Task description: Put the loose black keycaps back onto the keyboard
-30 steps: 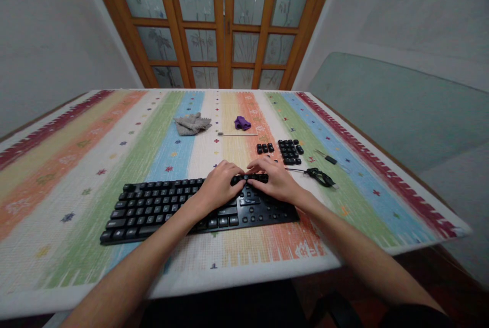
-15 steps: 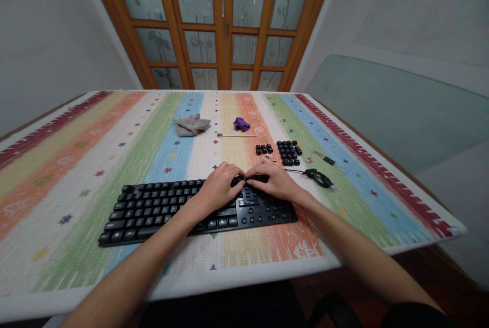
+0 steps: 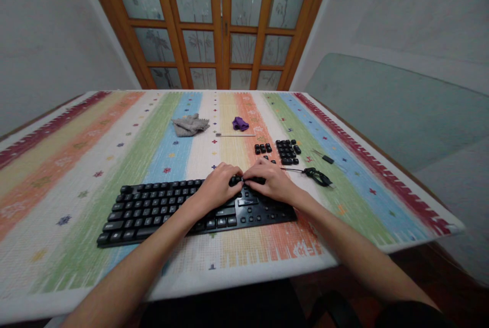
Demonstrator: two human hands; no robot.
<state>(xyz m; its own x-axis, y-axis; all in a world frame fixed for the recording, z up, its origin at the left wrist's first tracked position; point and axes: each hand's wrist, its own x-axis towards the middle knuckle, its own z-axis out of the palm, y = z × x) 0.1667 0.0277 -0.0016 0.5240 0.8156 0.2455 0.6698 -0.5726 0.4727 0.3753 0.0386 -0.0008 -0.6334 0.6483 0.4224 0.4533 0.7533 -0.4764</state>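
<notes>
A black keyboard (image 3: 153,211) lies at a slight slant near the table's front edge. Its left part is full of keycaps, while bare switches show on the number pad side. My left hand (image 3: 221,184) and my right hand (image 3: 270,181) meet at the upper right of the keyboard, fingertips nearly touching. Both are closed, thumbs and fingers bent together over the top row. What they pinch is hidden by the fingers. Beyond my right hand lie loose black keycaps (image 3: 287,151) in a block, with a smaller group of keycaps (image 3: 263,148) to its left.
A grey cloth (image 3: 190,125) and a crumpled purple cloth (image 3: 240,124) lie farther back, with a thin brush (image 3: 235,135) in front. On the right are a coiled black cable (image 3: 318,176) and a small tool with a black handle and wire loops (image 3: 327,159). A striped cloth covers the table (image 3: 126,165).
The view has shifted very slightly. Both hands stay at the same spot on the keyboard, with only a small shift of the fingers.
</notes>
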